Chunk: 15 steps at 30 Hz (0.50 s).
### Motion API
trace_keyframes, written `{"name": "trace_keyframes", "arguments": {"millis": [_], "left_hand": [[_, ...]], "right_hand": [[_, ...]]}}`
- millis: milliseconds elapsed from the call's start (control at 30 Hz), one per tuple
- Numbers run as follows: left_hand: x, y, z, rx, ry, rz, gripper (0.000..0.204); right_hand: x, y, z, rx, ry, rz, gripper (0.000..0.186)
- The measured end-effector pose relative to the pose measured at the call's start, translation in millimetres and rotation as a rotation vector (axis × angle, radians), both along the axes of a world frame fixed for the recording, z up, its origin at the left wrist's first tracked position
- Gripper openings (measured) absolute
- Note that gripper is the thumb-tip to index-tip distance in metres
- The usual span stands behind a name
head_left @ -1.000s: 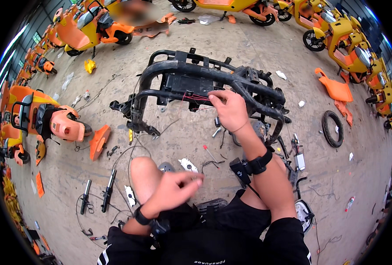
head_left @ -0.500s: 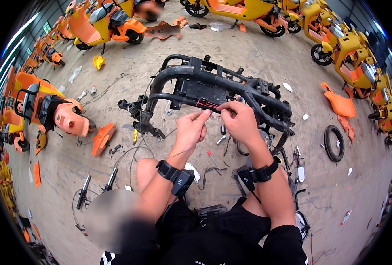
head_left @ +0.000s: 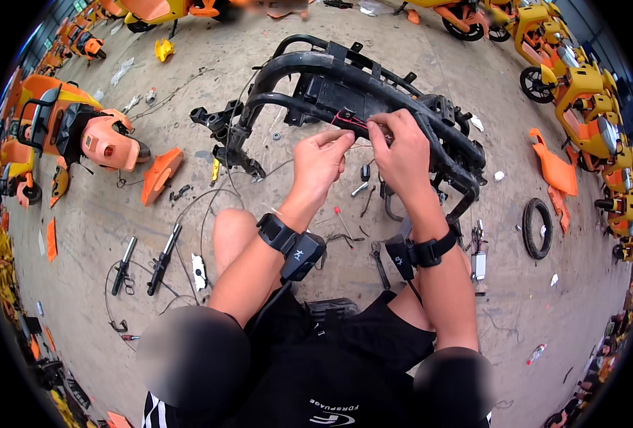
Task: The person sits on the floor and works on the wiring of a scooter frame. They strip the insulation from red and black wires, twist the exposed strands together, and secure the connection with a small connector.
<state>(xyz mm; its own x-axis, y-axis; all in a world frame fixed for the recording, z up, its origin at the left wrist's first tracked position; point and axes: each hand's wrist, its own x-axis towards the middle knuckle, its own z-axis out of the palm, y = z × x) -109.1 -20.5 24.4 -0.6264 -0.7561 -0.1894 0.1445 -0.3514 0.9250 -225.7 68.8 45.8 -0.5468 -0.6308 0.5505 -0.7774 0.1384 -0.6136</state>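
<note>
A black tubular scooter frame (head_left: pixel 288 65) lies on the floor in front of me. Thin red wires (head_left: pixel 348 120) come off its middle, beside a dark flat box, and run to my fingers. My right hand (head_left: pixel 404 157) is closed in a pinch at the end of these wires, close to the frame's near tube. Just left of it, my left hand (head_left: pixel 316 170) has its thumb and forefinger pressed together. What lies in the left pinch is too fine to make out. Both hands are held slightly apart.
Shock absorbers (head_left: pixel 164 260) lie at the left, with a long black cable beside them. A screwdriver (head_left: pixel 341 217) and a wrench (head_left: pixel 379 265) lie between my arms. A tyre (head_left: pixel 538 228) and orange panels (head_left: pixel 553 167) are at the right. An orange scooter (head_left: pixel 81 128) stands at the left.
My view has tipped down, so the frame and floor things sit higher. The hands remain at the red wires; the left hand has drawn slightly away from the right.
</note>
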Motion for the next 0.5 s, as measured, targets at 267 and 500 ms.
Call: {"name": "trace_keyframes", "arguments": {"millis": [267, 500], "left_hand": [[-5, 2, 1, 0.002, -0.001, 0.081, 0.026], [-10, 9, -5, 0.042, 0.039, 0.270, 0.027]], "right_hand": [[-5, -12, 1, 0.053, 0.167, 0.059, 0.007], [-8, -11, -4, 0.081, 0.031, 0.152, 0.010]]}}
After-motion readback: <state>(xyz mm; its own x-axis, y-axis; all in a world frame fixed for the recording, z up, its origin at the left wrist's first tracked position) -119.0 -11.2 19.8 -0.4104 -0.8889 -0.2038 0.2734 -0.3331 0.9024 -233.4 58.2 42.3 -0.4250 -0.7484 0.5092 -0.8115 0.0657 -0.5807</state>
